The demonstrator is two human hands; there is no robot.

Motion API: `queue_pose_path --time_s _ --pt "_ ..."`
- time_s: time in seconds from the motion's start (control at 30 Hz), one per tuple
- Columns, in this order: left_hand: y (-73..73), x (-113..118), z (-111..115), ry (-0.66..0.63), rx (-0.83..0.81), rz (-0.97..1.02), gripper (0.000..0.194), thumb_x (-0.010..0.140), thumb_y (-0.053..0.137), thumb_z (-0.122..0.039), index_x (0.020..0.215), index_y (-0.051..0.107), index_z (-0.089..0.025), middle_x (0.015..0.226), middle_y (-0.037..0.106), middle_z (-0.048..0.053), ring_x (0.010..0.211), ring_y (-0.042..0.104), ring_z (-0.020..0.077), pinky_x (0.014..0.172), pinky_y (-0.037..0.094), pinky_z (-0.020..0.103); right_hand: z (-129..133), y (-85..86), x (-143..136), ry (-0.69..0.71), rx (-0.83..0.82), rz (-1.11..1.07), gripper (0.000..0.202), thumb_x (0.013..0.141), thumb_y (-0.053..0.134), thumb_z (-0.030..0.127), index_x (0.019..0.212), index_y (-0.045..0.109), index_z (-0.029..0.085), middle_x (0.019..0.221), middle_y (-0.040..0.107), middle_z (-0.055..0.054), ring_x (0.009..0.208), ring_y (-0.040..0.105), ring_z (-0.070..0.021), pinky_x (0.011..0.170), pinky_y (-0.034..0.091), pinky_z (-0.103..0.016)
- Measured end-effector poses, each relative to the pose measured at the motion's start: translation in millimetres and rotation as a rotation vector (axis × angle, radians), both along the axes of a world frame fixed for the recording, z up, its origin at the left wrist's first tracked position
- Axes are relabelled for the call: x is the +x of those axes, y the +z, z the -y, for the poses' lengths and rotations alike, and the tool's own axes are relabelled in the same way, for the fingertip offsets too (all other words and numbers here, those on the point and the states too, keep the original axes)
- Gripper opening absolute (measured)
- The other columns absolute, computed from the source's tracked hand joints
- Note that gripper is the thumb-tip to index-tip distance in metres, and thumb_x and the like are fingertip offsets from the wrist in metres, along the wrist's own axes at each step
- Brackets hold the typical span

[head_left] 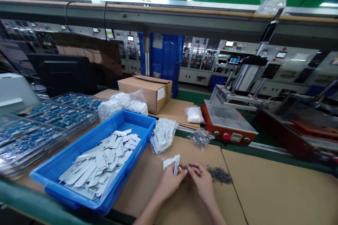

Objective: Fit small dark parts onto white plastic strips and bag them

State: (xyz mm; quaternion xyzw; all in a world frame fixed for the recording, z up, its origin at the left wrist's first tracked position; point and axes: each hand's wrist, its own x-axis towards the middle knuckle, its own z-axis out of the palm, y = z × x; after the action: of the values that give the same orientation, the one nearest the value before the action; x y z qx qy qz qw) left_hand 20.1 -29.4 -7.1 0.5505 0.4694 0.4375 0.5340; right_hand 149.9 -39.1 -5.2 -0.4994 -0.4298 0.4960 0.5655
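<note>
My left hand (170,179) is closed around a few white plastic pieces (171,162), which stick up past its fingers over the cardboard sheet. Its thumb and fingertips meet those of my right hand (201,179), whose fingers are pinched together. Whatever lies between the fingertips is too small to make out. Just right of my right hand is a loose pile of small dark parts (220,175). To the left, a blue tray (142,126) holds many flat white plastic pieces (105,163).
Bagged white pieces (163,135) lie beside the tray. Behind are a bag of dark parts (201,137), a white bag (194,115), a cardboard box (150,93) and a red-based press (228,121). Clear trays of blue circuit boards (62,112) stand far left.
</note>
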Motion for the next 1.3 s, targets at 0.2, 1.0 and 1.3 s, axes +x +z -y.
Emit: queue_pose_path --time_s 0.2,1.0,1.3 --pt "-3.2 1.3 -4.0 -0.046 -0.061 0.116 0.026 0.070 0.052 -0.039 0.078 0.049 -0.015 0.037 0.036 -0.011 0.026 0.031 0.0045 0.029 0.022 0.016 1.3 0.4 -2.7 0.049 0.077 0.062 0.020 0.061 0.067 0.034 0.065 0.063 0.014 0.076 0.066 -0.008 0.075 0.061 -0.0214 0.070 0.048 -0.031" --pt "2.8 2.3 5.6 -0.055 -0.072 0.211 0.029 0.079 0.035 -0.045 0.088 0.039 -0.017 0.062 0.057 -0.001 0.032 0.049 0.0065 0.025 0.028 0.012 7.4 2.3 -7.7 0.043 0.211 0.333 0.023 0.077 0.047 0.035 0.081 0.058 0.016 0.064 0.062 -0.003 0.062 0.057 -0.0166 0.061 0.045 -0.024" --pt "-1.5 4.4 4.8 -0.116 -0.055 0.177 0.033 0.078 0.038 -0.046 0.089 0.040 -0.016 0.047 0.049 -0.005 0.033 0.051 0.0100 0.025 0.033 0.014 7.9 -1.0 -11.2 -0.022 0.201 0.298 0.019 0.076 0.050 0.034 0.078 0.057 0.016 0.074 0.063 -0.005 0.071 0.058 -0.0177 0.067 0.045 -0.025"
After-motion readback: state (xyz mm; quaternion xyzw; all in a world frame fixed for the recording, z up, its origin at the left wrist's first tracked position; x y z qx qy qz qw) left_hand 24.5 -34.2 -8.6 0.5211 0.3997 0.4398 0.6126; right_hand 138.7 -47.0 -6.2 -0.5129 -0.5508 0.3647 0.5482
